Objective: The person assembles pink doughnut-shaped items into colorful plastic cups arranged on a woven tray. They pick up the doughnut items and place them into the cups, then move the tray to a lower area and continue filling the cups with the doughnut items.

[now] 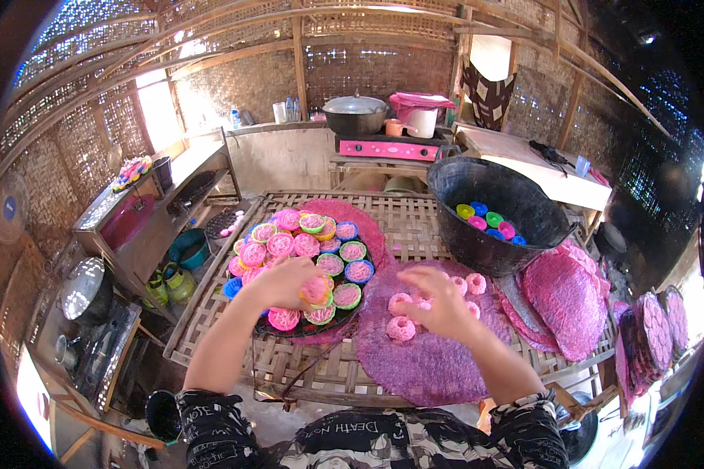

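My left hand (284, 283) is closed on a small yellow-orange cup (316, 291) with pink stuff in it, above the near side of a heap of colourful cups (353, 251). Those cups are pink, green, blue and yellow, filled with pink strands, and sit on a round dark tray. My right hand (443, 306), fingers spread, hovers over a purple-pink mat (414, 374). Several pink ring-shaped strand cakes (400, 328) lie on the mat, some partly hidden by this hand. It appears to hold nothing.
A woven bamboo table (403, 222) carries everything. At its far right, a large black basin (485, 242) holds several small coloured cups. Folded purple cloths (567, 301) lie on the right. Beyond stands a pink stove (387, 150) with a lidded pot (355, 117). A lower shelf (105, 211) is at left.
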The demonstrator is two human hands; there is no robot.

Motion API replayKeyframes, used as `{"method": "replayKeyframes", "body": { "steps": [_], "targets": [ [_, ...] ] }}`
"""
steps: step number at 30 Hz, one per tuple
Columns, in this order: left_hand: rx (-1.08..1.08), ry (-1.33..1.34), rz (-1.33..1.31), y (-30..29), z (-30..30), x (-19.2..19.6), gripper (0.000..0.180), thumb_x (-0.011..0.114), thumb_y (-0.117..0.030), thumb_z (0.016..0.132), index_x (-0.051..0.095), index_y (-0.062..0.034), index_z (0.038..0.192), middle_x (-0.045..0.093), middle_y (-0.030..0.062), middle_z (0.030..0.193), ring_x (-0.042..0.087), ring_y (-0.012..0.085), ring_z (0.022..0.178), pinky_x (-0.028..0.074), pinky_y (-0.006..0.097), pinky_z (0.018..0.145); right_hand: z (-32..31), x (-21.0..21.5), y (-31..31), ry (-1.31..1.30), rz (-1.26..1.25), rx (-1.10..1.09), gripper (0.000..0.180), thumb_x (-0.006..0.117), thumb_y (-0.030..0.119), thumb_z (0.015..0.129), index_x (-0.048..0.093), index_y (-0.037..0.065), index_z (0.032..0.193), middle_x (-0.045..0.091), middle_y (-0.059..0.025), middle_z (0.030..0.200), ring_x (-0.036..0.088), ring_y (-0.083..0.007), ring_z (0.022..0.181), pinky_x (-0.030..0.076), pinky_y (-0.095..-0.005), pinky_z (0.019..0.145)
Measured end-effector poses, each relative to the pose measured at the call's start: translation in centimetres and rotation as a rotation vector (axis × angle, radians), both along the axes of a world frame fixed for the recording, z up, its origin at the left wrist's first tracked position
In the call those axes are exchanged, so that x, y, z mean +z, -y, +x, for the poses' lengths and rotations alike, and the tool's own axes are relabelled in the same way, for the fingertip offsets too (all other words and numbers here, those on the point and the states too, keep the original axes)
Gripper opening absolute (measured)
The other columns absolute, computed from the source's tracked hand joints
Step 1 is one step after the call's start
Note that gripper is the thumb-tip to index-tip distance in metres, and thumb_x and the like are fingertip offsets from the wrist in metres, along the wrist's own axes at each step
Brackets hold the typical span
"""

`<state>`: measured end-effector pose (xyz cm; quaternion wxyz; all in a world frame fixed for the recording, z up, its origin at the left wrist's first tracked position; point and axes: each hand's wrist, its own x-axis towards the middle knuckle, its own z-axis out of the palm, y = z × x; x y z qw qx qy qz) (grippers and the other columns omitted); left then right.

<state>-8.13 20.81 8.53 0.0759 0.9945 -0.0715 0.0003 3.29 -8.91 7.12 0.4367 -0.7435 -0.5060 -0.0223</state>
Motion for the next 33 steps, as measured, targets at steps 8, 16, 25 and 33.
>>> {"method": "replayKeyframes", "body": {
  "steps": [8, 16, 25, 33],
  "targets": [
    [-0.340, 0.262, -0.366, 8.1, 4.4, -0.7, 0.072, 0.080, -0.030, 0.065, 0.049, -0.0056, 0.125, 0.051, 0.0151, 0.117, 0.051, 0.0313, 0.111, 0.040, 0.040, 0.097, -0.6, -4.3, -1.9, -1.251, 0.196, 0.232, 0.040, 0.045, 0.032, 0.097, 0.049, 0.000, 0.121, 0.060, -0.0133, 0.112, 0.061, -0.0215, 0.099, 0.052, -0.0357, 0.082],
    [-0.457, 0.171, -0.464, 12.5, 7.3, -3.9, 0.096, 0.078, -0.035, 0.067, 0.025, -0.0094, 0.143, 0.041, 0.0181, 0.135, 0.039, 0.0338, 0.125, 0.030, 0.042, 0.106, 1.3, -4.2, 5.0, -1.331, 0.344, 0.199, 0.037, 0.053, 0.020, 0.092, 0.047, 0.000, 0.122, 0.057, -0.0114, 0.116, 0.059, -0.0218, 0.103, 0.050, -0.0354, 0.089],
    [-0.287, -0.221, 0.027, 8.9, 8.3, -4.9, 0.095, 0.078, -0.033, 0.065, 0.026, -0.0156, 0.143, 0.047, 0.0128, 0.129, 0.044, 0.0293, 0.121, 0.032, 0.043, 0.101, 1.0, -5.9, 9.0, 0.341, -0.363, -0.200, 0.041, 0.077, 0.024, 0.065, 0.056, 0.002, 0.094, 0.052, -0.0139, 0.112, 0.050, -0.0329, 0.107, 0.042, -0.0416, 0.092],
    [-0.400, 0.199, -0.341, 8.8, 9.9, -4.0, 0.088, 0.076, -0.026, 0.067, 0.030, -0.0072, 0.140, 0.053, 0.0168, 0.118, 0.051, 0.0320, 0.111, 0.039, 0.041, 0.096, 8.5, 1.6, 9.4, 0.551, 0.194, -0.632, 0.056, 0.082, 0.027, 0.060, 0.054, -0.001, 0.098, 0.053, -0.0190, 0.114, 0.051, -0.0353, 0.105, 0.042, -0.0440, 0.090]
  ]
}}
